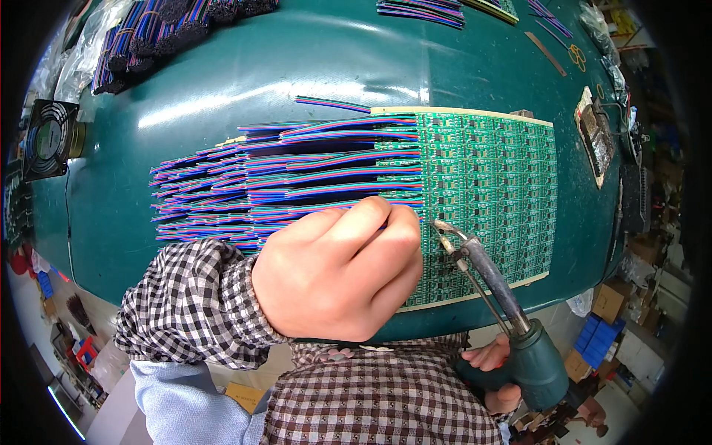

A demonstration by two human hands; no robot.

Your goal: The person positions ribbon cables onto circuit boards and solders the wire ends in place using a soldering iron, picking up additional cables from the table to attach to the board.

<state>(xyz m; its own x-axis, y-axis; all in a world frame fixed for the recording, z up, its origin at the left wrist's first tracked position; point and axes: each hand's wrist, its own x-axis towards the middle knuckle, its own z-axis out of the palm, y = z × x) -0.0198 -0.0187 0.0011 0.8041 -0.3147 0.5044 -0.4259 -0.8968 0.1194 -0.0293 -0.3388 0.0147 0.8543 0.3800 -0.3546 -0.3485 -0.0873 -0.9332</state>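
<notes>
Far left edge of the table (222, 81): a small black fan (49, 139) stands on its side, frame toward the green top. Back left corner: bundles of ribbon cable (159, 30) in red, blue, green and black, heaped beside clear plastic bags (81, 52).

Middle of the table, left part: short ribbon cables (274, 185) fan out in stacked rows, free ends pointing to the left edge, the other ends running onto a green circuit board panel (489, 193). One loose cable (331, 104) lies just behind the panel's back left corner.

Left hand (341, 271), in a checked sleeve, is curled tight near the front edge, fingertips pinched on the cable ends where they meet the panel's left side. What lies inside the pinch is hidden by the knuckles.

Just right of it: a soldering iron (512, 319) with a dark green handle and a thin wire feeder beside its shaft. Its tip (439, 225) rests on the panel close to the left hand's fingers. Right hand (498, 374) is wrapped around the handle below the front edge, mostly hidden by it.

The panel covers the table's middle right, many small boards in a grid, pale border strips at back and front.

Back edge: more cables (421, 11), scissors with yellow handles (577, 56). Right edge: a tray with a dark pad (595, 137).
</notes>
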